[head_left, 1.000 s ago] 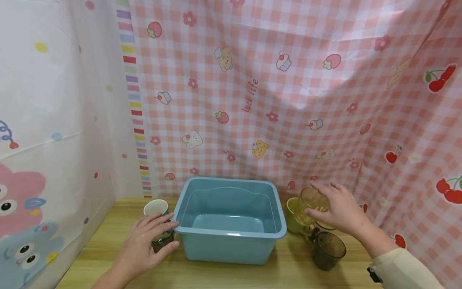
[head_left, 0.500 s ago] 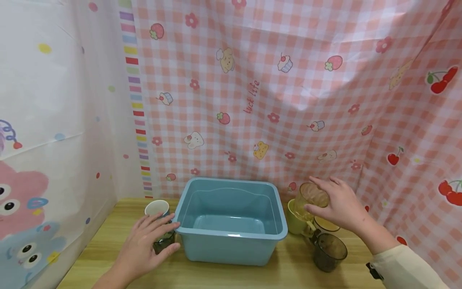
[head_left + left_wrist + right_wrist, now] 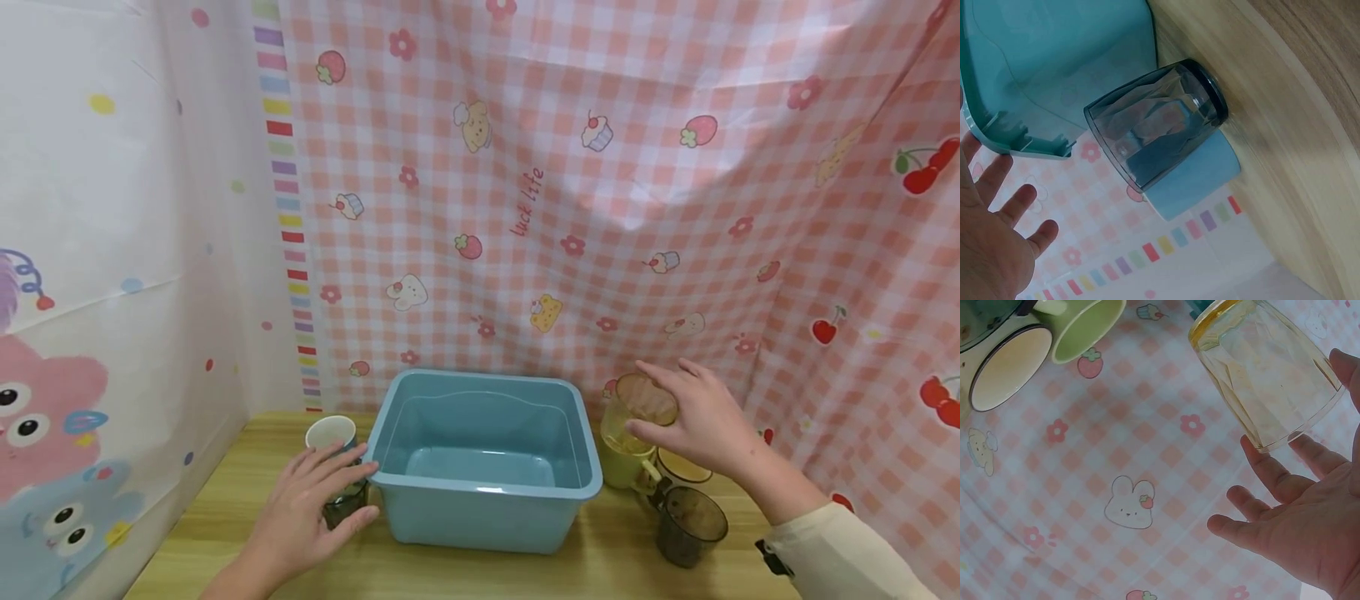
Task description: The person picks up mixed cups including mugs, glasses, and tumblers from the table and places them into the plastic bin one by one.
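Observation:
My right hand (image 3: pixel 701 425) pinches a clear amber tumbler (image 3: pixel 624 408) by its rim, thumb on one side and fingers on the other. In the right wrist view the tumbler (image 3: pixel 1266 378) hangs tilted, off the table. Behind it in the head view sits a yellow-green mug (image 3: pixel 626 468). My left hand (image 3: pixel 303 508) has its fingers spread, with fingertips at the left rim of a blue plastic basin (image 3: pixel 480 521). Partly hidden behind that hand stand a dark clear tumbler (image 3: pixel 1160 122) and a blue cup with a white inside (image 3: pixel 1200 178).
Right of the basin, a dark see-through mug (image 3: pixel 690 529) stands in front of a cream mug with a dark rim (image 3: pixel 1013 365). A pink checked cloth (image 3: pixel 450 200) hangs close behind. All stand on a wooden table (image 3: pixel 442 575).
The right hand has raised the amber tumbler and shifted it slightly left, over the yellow-green mug. The left hand has stayed by the basin rim. The head view has shifted a little.

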Motion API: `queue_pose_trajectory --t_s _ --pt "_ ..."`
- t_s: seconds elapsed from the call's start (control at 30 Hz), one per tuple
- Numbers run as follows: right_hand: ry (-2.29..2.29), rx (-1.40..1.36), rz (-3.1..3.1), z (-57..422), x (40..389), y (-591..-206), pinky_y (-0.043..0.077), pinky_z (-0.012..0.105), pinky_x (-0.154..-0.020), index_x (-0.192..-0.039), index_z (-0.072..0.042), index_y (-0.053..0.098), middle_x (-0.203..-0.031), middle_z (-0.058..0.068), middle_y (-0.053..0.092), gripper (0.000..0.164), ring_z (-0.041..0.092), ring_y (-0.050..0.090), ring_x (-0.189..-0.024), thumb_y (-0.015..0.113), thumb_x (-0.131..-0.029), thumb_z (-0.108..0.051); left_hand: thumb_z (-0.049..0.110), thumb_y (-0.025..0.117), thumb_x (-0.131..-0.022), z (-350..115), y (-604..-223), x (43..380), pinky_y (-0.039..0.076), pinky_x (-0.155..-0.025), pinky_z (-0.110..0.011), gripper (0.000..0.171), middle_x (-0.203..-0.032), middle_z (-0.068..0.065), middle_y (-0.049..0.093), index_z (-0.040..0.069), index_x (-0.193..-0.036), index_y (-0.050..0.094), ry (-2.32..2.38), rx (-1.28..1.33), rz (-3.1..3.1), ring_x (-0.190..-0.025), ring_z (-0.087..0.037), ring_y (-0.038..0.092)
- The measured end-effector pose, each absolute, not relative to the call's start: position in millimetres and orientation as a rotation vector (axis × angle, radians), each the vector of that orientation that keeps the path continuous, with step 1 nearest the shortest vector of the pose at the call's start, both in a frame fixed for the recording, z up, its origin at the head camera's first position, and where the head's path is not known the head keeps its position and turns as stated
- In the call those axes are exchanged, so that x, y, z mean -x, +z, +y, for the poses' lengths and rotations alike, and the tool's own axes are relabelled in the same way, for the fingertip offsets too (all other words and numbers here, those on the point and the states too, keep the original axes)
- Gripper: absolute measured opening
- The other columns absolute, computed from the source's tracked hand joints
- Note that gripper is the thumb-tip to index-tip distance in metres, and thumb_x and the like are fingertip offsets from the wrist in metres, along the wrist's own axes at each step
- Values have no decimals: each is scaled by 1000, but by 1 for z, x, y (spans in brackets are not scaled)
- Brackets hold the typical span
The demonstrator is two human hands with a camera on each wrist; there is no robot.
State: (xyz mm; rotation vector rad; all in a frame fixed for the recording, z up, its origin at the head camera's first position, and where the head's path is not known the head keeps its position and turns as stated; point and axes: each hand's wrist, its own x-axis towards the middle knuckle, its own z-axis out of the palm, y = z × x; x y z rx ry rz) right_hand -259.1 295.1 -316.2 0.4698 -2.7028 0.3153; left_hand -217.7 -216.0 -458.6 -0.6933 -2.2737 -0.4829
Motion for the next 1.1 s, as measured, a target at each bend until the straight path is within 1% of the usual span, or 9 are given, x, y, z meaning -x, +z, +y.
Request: queue_pose_trajectory --t_s 0.17,0.37,0.47,0.7,1.1 --pt "319 -507 -2692 288 258 -315 32 84 -112 -156 -15 56 -143 27 67 82 62 40 -146 84 -88 -52 42 89 -84 -215 -460 218 45 -105 -72 52 -145 -4 71 25 -131 77 -480 691 -2277 -133 -40 63" --pt "328 -530 -2687 279 258 -315 32 84 -112 -156 -16 56 -148 23 65 82 61 41 -146 85 -88 -51 42 89 -84 -215 -461 217 46 -105 -71 52 -144 -5 71 24 -131 77 -463 688 -2276 -132 -39 63" --pt "319 -529 -2689 275 259 -316 33 86 -110 -156 -16 56 -149 24 64 83 60 42 -146 85 -87 -51 42 89 -83 -215 -460 216 45 -105 -71 52 -144 -6 71 23 -131 77 -469 688 -2275 -132 -39 63" --pt "322 -555 -2690 266 261 -315 34 84 -111 -158 -16 54 -150 23 64 84 59 41 -147 85 -87 -52 41 89 -83 -215 -460 215 44 -106 -71 53 -145 -4 71 24 -132 76 -481 680 -2276 -133 -38 63" --pt "341 -591 -2674 251 265 -316 35 82 -113 -157 -17 55 -150 23 63 84 57 42 -148 85 -87 -50 41 89 -84 -217 -461 216 45 -105 -72 54 -146 -6 70 24 -134 75 -481 674 -2295 -133 -40 63"
